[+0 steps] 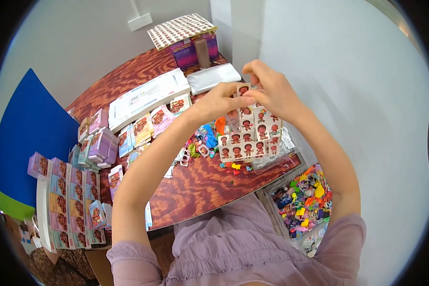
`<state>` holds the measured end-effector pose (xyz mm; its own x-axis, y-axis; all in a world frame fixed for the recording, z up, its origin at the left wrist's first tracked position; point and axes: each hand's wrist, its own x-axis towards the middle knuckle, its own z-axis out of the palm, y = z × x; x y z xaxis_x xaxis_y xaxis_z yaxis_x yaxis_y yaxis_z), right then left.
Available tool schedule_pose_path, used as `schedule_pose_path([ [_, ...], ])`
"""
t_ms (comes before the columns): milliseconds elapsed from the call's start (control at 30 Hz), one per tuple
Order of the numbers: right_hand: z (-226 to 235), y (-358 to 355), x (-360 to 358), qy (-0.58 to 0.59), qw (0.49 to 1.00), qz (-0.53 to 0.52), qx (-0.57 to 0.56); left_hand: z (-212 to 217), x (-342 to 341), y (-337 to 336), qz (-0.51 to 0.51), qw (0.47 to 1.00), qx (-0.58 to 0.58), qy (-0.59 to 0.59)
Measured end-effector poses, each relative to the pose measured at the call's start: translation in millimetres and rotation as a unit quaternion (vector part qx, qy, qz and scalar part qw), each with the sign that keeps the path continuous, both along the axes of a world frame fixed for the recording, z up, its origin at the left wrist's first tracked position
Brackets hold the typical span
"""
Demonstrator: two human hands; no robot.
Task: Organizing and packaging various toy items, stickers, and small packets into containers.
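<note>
Hands meet above the far side of the wooden worktop [195, 186]: the left hand [219, 102] and the right hand [271, 90] both pinch the top edge of a sticker sheet [248, 136] printed with rows of small doll figures, and the sheet hangs down from their fingertips, raised off the surface. Beneath it lie small coloured plastic pieces [202, 140] and a clear plastic bag [283, 148]. Left of these, small pastel boxes [100, 143] stand in loose groups, and more of them fill a white tray [40, 209] at the near left edge. A clear bin of bright toy accessories [305, 200] sits beside the person's right elbow, below the worktop's edge.
</note>
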<state>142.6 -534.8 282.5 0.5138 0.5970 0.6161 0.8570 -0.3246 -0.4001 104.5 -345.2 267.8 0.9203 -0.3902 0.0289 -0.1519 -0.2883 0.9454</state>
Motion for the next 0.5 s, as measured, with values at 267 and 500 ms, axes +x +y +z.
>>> schedule_pose_path([
  [267,-10.1,-3.8,11.5,0.178,0.983,-0.019,0.048,-17.5,6.5,-1.1,0.063,0.996,0.023,-0.059],
  [500,-53.7,-24.0,29.2,0.309,0.950,-0.006,0.053,-31.4,22.9,3.8,0.108,0.989,0.054,-0.086],
])
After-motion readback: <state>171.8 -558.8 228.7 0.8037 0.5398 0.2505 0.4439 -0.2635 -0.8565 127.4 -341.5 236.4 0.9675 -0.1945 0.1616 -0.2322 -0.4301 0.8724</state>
